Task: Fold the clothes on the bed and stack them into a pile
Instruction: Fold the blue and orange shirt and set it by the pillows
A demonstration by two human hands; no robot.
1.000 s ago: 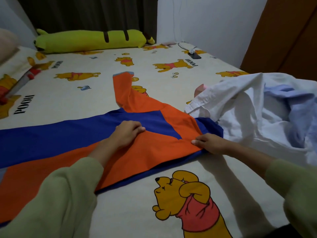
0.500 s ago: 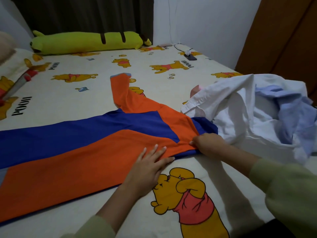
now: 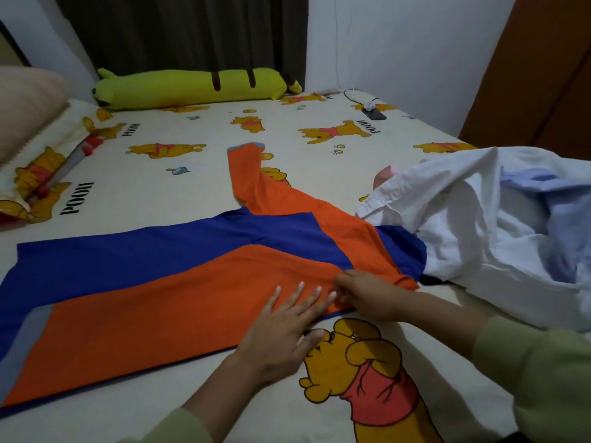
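Orange and blue shirt [image 3: 166,302]: spread flat across the bed [image 3: 198,193], long axis side to side. Smooth knit; broad blue band along the far side, orange panel along the near side, grey strip at the far-left hem corner. One orange sleeve with grey cuff angled away from the shirt's far edge toward the foot of the bed. Near long edge straight, parallel to the bed's front, with a strip of bare printed sheet between that edge and the viewer. Wide bare sheet beyond the shirt's far edge, up to the green bolster.

Left hand [image 3: 284,330]: palm down, fingers straight and spread, pressing the shirt's orange panel at its near edge, close to the collar end.

Right hand [image 3: 367,295]: just beside the left, touching its fingertips; fingers curled, pinching orange fabric near the shirt's collar end.

Pile of unfolded clothes [image 3: 486,225]: white and pale blue woven shirts, crumpled and creased, heaped against and partly over the shirt's collar end.

Green bolster [image 3: 192,87]: long plush cylinder with dark stripes, well beyond the shirt, against the curtain.

Pillow [image 3: 41,161]: bear-print case, beyond the shirt's hem end.

Phone and cable [image 3: 372,113]: far beyond the shirt's collar end, near the wall.
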